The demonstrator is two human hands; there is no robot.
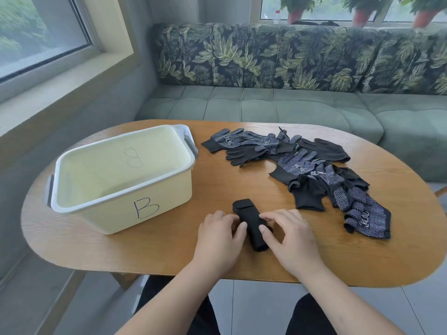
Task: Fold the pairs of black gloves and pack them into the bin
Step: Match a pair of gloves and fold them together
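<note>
Bin (113, 215) marked "B"; glove roll (244, 210) gripped.

The left hand (219, 235) is covering the left flank of the folded glove bundle (252, 221), and the right hand (290, 240) is hiding its right flank; a black scrap is poking out under the right thumb (whether it belongs to the bundle is not showing); both forearms are running off the bottom edge; in the loose glove pile (302, 165) the upper gloves are overlapping the lower ones, so their number is escaping any count, and the white logos are reading too small to make out; the near wall of the bin (108, 209) is masking part of its floor; the flowerpots (361, 16) are being cut by the top edge.
</note>
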